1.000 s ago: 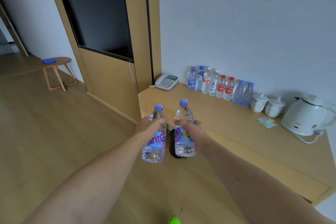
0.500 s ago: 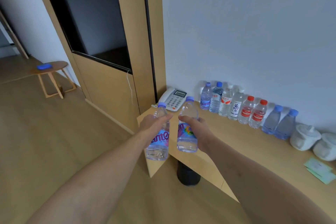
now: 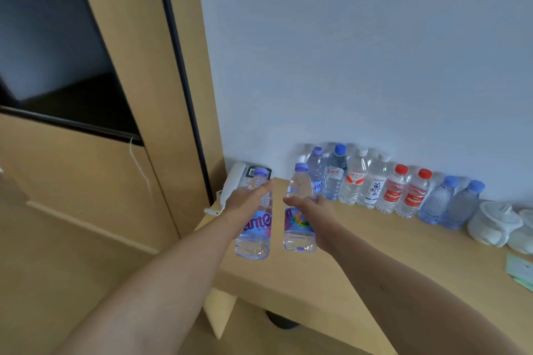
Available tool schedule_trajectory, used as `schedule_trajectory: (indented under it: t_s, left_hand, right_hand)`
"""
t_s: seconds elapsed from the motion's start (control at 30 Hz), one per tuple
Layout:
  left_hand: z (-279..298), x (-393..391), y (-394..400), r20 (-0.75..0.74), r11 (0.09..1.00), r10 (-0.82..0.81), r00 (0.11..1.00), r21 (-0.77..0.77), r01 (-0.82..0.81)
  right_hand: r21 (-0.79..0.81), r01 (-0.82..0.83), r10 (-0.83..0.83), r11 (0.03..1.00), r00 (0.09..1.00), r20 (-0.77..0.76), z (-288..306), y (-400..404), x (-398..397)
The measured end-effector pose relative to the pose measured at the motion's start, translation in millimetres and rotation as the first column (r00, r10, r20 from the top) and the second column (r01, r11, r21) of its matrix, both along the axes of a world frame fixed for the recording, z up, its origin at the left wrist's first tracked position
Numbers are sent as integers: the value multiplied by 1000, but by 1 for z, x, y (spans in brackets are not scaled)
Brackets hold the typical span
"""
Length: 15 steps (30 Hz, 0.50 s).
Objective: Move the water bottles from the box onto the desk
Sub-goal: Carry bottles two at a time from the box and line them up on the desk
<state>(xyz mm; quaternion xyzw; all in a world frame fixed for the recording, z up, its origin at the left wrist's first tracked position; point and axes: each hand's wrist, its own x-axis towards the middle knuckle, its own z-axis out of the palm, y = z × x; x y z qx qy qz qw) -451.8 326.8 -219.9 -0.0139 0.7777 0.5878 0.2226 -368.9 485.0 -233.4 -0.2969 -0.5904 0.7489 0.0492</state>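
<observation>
My left hand [image 3: 245, 201] grips a clear water bottle [image 3: 255, 236] with a lilac cap and a purple label, held upright above the left end of the wooden desk [image 3: 375, 256]. My right hand [image 3: 313, 210] grips a second, similar water bottle [image 3: 298, 225] just to its right, also upright and off the desk. Against the wall stands a row of several bottles [image 3: 383, 184] with blue, white and red caps. The box is out of view.
A white telephone [image 3: 235, 181] sits at the desk's far left corner, partly behind the left bottle. Two white lidded cups [image 3: 494, 223] stand at the right, with green paper cards [image 3: 520, 269] near them. A wooden cabinet panel [image 3: 138, 72] with a dark screen rises to the left.
I have come closer to the desk. Both hands have carried their bottles forward, from over the floor to above the desk's left end.
</observation>
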Motion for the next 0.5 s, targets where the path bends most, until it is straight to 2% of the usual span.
schedule_trajectory:
  t_s: [0.17,0.27,0.5]
  left_hand:
    - [-3,-71,19,46,991,-127,991,55,124]
    - [-17,-94,31,112,979,-166,980,141,149]
    - [-32,-144,67,30,971,-186,982,159,179]
  right_hand:
    - [74,150,-150,986,989,-5,-2,0,-52]
    - [102,218,-220,971,975,12,-8,7,-69]
    - [199,203,-228,959,967,113,-30,48,-101]
